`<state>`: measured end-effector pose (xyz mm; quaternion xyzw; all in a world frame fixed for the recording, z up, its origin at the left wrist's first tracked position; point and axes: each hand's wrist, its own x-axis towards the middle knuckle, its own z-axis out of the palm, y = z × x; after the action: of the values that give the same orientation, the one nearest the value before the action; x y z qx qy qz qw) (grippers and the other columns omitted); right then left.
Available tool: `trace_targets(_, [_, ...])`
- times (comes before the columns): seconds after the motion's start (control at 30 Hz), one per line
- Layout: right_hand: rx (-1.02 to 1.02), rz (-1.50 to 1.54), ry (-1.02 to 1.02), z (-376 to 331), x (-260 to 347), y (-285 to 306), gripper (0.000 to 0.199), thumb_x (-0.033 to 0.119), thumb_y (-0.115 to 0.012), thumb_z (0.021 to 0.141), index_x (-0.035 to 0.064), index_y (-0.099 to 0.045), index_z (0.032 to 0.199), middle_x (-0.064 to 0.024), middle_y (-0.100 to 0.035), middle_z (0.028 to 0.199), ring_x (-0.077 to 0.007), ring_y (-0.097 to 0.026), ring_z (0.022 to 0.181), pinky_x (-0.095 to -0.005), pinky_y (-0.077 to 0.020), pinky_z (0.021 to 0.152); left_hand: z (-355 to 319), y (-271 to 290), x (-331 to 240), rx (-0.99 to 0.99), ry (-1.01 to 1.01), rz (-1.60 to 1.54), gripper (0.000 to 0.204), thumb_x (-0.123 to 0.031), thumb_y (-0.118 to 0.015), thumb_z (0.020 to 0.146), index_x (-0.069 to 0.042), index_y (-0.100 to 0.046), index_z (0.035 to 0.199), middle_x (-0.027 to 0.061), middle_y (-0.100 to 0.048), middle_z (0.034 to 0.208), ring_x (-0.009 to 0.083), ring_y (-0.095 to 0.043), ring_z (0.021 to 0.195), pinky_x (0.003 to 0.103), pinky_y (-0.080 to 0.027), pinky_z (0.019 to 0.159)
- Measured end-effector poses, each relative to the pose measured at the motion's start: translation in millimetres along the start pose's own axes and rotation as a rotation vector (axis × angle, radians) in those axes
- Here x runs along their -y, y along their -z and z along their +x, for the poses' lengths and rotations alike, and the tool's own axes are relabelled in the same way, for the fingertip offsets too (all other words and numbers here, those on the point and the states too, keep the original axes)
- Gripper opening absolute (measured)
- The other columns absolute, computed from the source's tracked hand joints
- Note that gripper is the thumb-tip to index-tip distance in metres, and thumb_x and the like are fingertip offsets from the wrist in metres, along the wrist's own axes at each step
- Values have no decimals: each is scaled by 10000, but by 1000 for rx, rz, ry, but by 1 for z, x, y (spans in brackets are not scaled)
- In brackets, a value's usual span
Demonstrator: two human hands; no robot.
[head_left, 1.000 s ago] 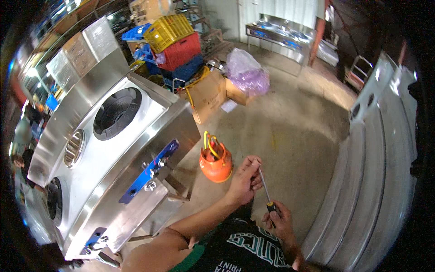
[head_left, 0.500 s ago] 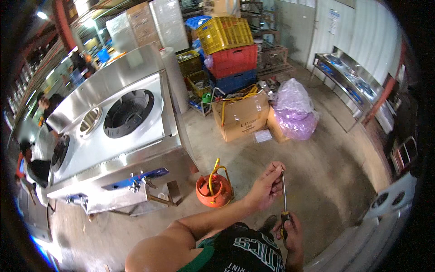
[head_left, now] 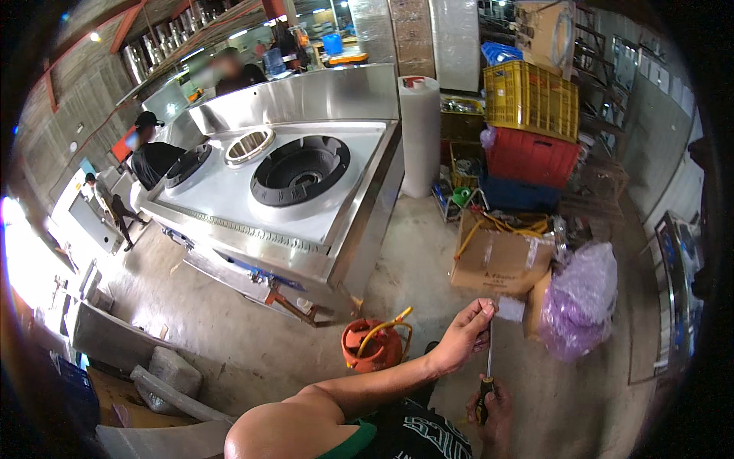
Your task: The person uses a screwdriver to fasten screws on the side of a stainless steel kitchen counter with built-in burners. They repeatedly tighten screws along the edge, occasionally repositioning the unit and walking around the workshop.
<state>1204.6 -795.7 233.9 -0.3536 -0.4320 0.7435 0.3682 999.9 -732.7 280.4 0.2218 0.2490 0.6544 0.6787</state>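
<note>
Down at the bottom of the view, right hand [head_left: 493,409] is wrapped around the black-and-yellow handle of a screwdriver [head_left: 486,366], fingers closed tight on it, shaft pointing straight up. Left hand [head_left: 465,335] comes in over the forearm and pinches the top end of the shaft between thumb and fingertips, the rest of the fingers curled in, so both hands are clamped on the same tool, one at each end. Tool sits low and a bit right of centre, above the concrete floor [head_left: 229,321]. Just left of the hands there's an orange gas cylinder [head_left: 372,346] with a yellow hose. Behind that, a big steel stove [head_left: 290,191]. A cardboard box [head_left: 497,264] and a purple bag [head_left: 581,298] sit to the right.
</note>
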Motion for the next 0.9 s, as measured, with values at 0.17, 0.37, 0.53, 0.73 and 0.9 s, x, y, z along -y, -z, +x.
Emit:
trace_targets(0.17, [-18, -312, 17, 142, 30, 10, 503, 349, -659, 964, 23, -528, 1323, -78, -620, 780, -118, -544, 565, -262, -430, 489, 117, 40, -33, -172, -177, 108, 168, -313, -508, 1075, -145, -500, 1073, -83, -414, 770, 21, -326, 571, 207, -274, 499])
trace_targets(0.37, [212, -341, -68, 298, 87, -15, 504, 318, -637, 987, 2, -505, 1357, -89, -629, 788, -118, -552, 588, -261, -441, 516, 211, 78, -118, -316, -370, 48, 172, -298, -492, 1082, -126, -491, 1088, -75, -399, 742, 30, -309, 561, 214, -264, 489])
trace_targets(0.53, [392, -326, -150, 398, 106, -38, 473, 278, -617, 1009, 21, -493, 1386, -105, -648, 810, -116, -552, 595, -253, -449, 533, 261, 108, -175, -454, -488, 144, 162, -291, -511, 1075, -130, -492, 1080, -71, -412, 738, 30, -325, 556, 213, -274, 489])
trace_targets(0.73, [565, -271, -281, 511, 114, -54, 421, 228, -600, 1024, 25, -519, 1384, -53, -629, 838, -83, -539, 642, -231, -450, 568, 319, 154, -212, -636, -584, 55, 154, -285, -519, 1071, -134, -493, 1055, -55, -450, 747, 37, -340, 537, 222, -302, 479])
trace_targets(0.9, [674, -388, -195, 611, 119, -61, 381, 151, -575, 1019, 58, -526, 1385, -45, -652, 817, -66, -537, 605, -215, -443, 553, 384, 184, -246, -770, -586, 124, 151, -283, -543, 1060, -141, -494, 1049, -62, -427, 726, 36, -340, 523, 218, -298, 465])
